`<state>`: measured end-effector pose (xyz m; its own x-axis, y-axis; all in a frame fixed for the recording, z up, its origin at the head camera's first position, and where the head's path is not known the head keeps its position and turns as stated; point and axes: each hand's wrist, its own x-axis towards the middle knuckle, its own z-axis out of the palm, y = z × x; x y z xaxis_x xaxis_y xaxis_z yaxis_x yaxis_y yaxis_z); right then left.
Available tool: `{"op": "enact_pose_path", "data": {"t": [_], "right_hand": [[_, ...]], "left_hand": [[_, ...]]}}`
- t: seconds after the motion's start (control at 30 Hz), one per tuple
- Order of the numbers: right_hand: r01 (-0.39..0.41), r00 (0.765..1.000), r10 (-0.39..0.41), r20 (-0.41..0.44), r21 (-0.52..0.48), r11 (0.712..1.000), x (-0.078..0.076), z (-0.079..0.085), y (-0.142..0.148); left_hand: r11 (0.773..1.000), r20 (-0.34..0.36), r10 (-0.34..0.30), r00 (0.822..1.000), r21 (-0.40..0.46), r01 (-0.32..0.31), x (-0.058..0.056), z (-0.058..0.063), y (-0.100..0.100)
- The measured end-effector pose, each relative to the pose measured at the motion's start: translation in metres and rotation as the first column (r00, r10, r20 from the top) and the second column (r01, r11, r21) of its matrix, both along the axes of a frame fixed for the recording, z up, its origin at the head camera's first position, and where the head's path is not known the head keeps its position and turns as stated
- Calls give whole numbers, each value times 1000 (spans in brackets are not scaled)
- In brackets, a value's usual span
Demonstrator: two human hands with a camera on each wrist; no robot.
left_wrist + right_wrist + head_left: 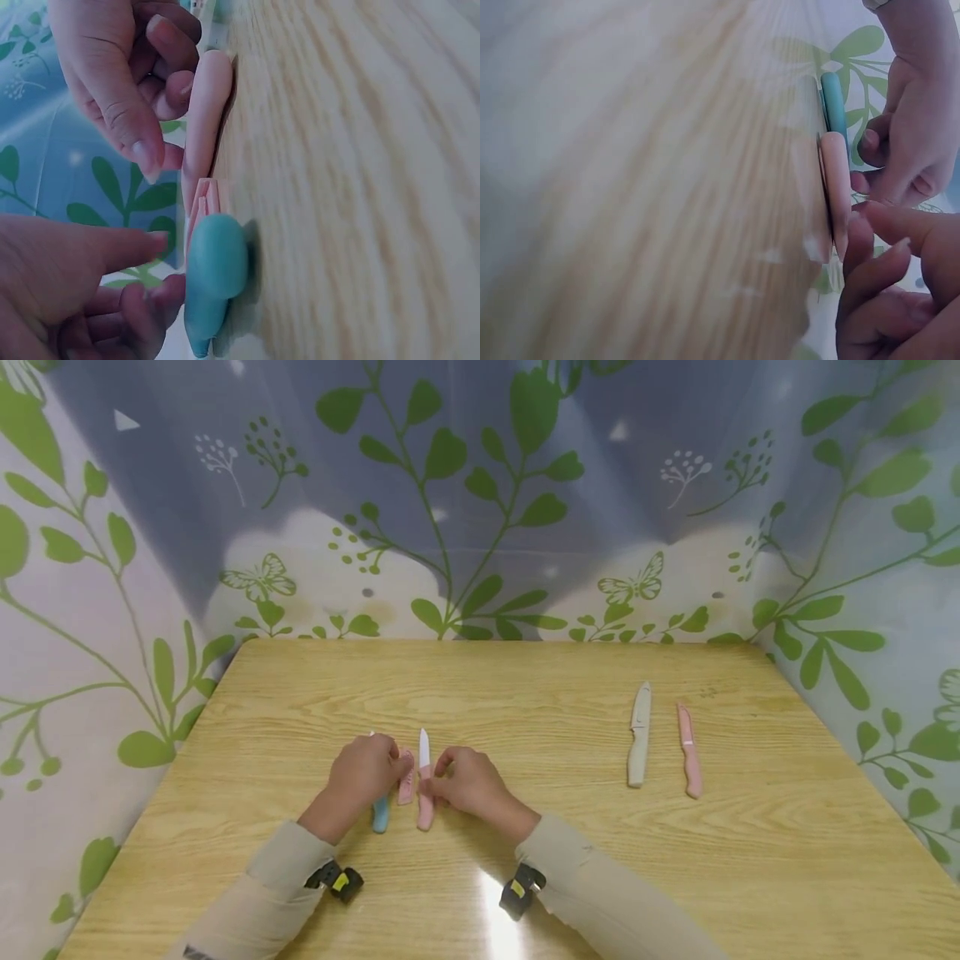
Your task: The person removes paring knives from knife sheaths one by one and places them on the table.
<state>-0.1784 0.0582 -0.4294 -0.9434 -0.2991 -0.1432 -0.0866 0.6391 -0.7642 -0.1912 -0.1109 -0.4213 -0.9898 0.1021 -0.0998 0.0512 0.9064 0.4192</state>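
A small knife with a pink handle [425,810] and white blade lies before my right hand [476,781], whose fingertips touch the handle. To its left is a pink knife sheath [406,785] with slots. My left hand [363,777] has its fingertips over the sheath, with thumb and finger apart in the left wrist view. Under the left hand lies a knife with a blue handle [381,817]; most of it is hidden from above. The same blue handle [217,259] and pink handle [208,97] lie on the wood in the left wrist view.
At the right of the wooden table [525,693] a cream knife [638,747] and a sheathed pink knife [690,760] lie apart from the hands. Leaf-patterned cloth [480,527] stands along the table's back and sides.
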Motion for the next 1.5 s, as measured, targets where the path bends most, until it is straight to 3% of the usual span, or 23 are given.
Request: {"op": "enact_pose_path", "data": {"t": [0.17,0.3,0.4,0.5,0.63,0.73,0.97,1.03,1.07,1.13,1.27,1.37,1.43,1.5], "right_hand": [[-19,998,15,-65,-60,998,2,3,0],[-31,994,22,-103,-87,996,4,7,0],[-32,992,20,-129,-93,995,4,9,0],[-31,991,16,-136,-114,993,6,11,0],[-22,990,2,-142,-141,990,7,12,4],[-16,985,-8,-170,-142,990,8,12,8],[-4,982,-25,-189,-154,988,7,11,19],[1,983,-29,-180,-156,988,7,10,23],[4,984,-31,-175,-154,988,7,10,24],[9,985,-35,-167,-156,988,7,9,28],[9,983,-40,-182,-168,986,8,8,36],[-3,975,-35,-221,-170,985,9,7,41],[-9,969,-33,-245,-166,986,10,7,45],[-5,966,-37,-255,-161,987,10,7,48]], "left_hand": [[999,-86,11,996,49,-6,0,5,4],[990,-199,-4,980,138,32,-1,9,12],[969,-270,2,963,238,65,-4,10,20],[921,-290,0,957,373,113,-6,11,29],[836,-260,-20,966,526,159,-7,16,44],[785,-235,-8,972,600,152,-6,18,54],[700,-157,7,988,706,107,-6,21,72],[640,-118,-5,993,762,94,-9,21,75],[596,-91,-9,996,799,78,-10,21,76],[480,-25,-24,999,876,34,-13,22,78],[206,103,-86,991,975,-83,-15,23,82],[43,158,-162,974,987,-153,-15,22,84],[-34,178,-206,962,981,-189,-16,22,86],[-81,184,-242,953,975,-209,-15,22,88]]}}
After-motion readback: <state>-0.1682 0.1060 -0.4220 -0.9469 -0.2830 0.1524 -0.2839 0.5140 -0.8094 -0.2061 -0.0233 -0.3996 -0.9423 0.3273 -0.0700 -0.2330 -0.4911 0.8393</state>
